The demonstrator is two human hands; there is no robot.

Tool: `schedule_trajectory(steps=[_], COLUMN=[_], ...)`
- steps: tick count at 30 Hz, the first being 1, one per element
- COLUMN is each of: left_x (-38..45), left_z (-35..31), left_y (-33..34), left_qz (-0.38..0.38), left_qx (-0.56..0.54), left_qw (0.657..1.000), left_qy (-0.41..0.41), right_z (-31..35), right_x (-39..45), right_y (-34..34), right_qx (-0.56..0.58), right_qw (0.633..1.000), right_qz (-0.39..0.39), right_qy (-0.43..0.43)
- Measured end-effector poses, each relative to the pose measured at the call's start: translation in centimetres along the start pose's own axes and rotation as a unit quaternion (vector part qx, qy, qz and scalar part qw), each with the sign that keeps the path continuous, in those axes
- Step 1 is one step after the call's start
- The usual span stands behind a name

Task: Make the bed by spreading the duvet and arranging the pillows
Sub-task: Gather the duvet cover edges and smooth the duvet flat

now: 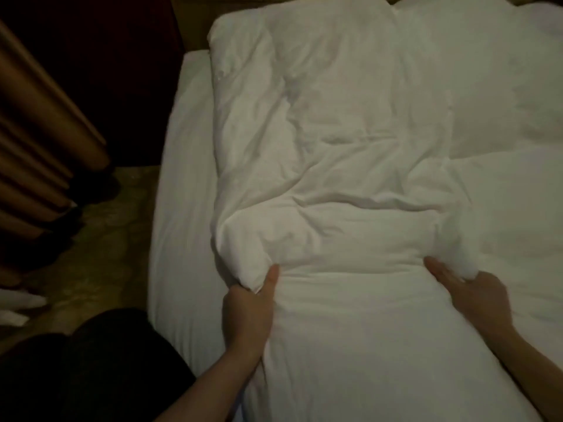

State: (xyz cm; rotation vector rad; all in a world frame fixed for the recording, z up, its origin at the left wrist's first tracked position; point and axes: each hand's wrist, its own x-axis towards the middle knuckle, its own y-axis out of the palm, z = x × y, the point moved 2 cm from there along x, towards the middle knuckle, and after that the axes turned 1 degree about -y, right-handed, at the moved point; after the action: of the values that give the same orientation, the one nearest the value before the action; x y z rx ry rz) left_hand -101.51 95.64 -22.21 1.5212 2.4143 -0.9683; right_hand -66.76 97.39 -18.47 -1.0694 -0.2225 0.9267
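White duvet (350, 153), bunched and rumpled on the bed (179, 184) just beyond both hands: left hand (248, 312) grips 1 gathered fold, right hand (478, 296) pinches another, apparently to pull it flat; pillows unidentifiable.

Bedroom, dimly lit; possibly a hotel room, though that cannot be confirmed. Bed (182, 208): white fitted sheet over the mattress, its left strip bare. On the bed: rumpled white duvet (335, 147), covering most of the surface. Left of the bed: patterned carpet (100, 254) in muted green-gold. Farther left of the bed: brown pleated curtain (36, 132) hanging to the floor. Beyond the bed's far end: a dark wooden surface, indistinct.
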Motion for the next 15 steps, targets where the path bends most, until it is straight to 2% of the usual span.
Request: schedule_trajectory(steps=[2,4,7,10,15], left_x=[1.0,1.9,2.7,3.1,3.4], left_z=[0.9,1.9,2.4,3.2,4.0], left_y=[0.0,0.7,2.1,3.1,3.7], left_qz=[-0.025,-0.024,-0.038,-0.063,-0.073], left_qx=[0.044,0.047,0.072,0.147,0.169], left_qw=[0.998,0.998,0.995,0.981,0.962], left_qy=[0.025,0.033,0.060,0.110,0.201], right_z=[-1.2,-1.8,-2.0,-3.2,-4.2], right_x=[0.8,2.1,4.2,5.2,5.9], right_y=[1.3,3.0,4.3,4.8,5.4], right_qx=[-0.034,-0.037,-0.060,-0.086,-0.086], right_qw=[0.995,0.990,0.983,0.976,0.966], right_qz=[-0.087,-0.132,-0.155,-0.169,-0.203], right_qy=[-0.019,-0.038,-0.082,-0.107,-0.137])
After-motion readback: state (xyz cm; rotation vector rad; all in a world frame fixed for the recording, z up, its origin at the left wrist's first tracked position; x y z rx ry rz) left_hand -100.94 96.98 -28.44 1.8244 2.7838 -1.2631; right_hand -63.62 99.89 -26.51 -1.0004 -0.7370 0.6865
